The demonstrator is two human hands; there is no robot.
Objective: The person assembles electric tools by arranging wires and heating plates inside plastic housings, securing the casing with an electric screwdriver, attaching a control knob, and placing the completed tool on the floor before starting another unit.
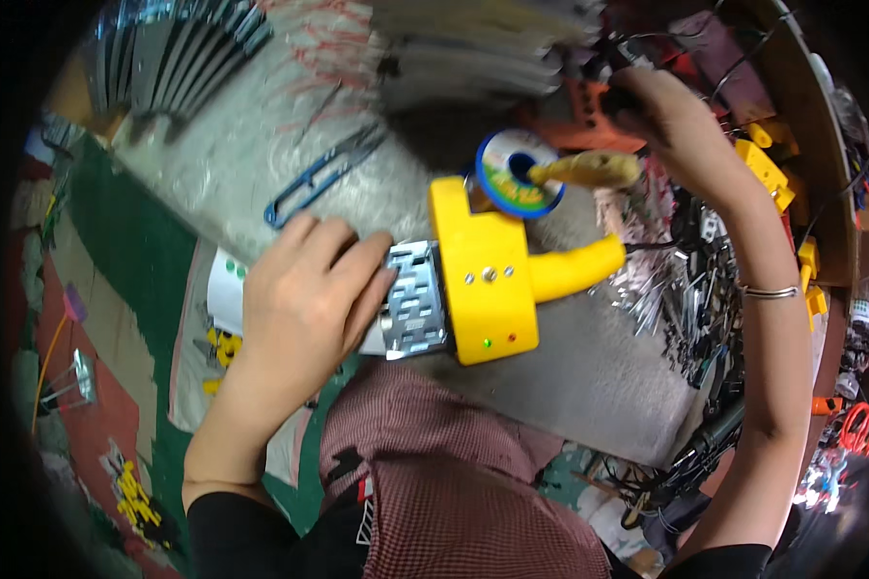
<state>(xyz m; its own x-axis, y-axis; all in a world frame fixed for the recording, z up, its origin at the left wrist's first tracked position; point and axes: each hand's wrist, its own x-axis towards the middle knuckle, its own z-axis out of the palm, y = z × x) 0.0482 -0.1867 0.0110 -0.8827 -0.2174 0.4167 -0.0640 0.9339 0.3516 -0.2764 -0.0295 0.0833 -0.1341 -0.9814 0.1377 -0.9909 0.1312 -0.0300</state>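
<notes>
My left hand (304,289) is closed at the edge of a shiny slotted metal plate (415,301), its fingertips on the plate's left side. That plate butts against a yellow device (492,289) with a yellow handle (579,268), screws and small green and red lights. A solder spool (495,164) with a blue rim sits at the device's top, and a worn yellowish wooden handle (589,170) sticks out from its hole. At the far right, my right hand (671,111) is curled over something dark beside an orange-red perforated block (589,116); its fingertips are blurred and partly hidden.
Blue-handled snips (319,176) lie on the grey worktop (203,183). Stacked dark metal strips (179,58) stand at the back left; red wires (328,48) lie nearby. Cut leads (661,314) pile up at right. Yellow housings (768,174) line the wooden shelf edge.
</notes>
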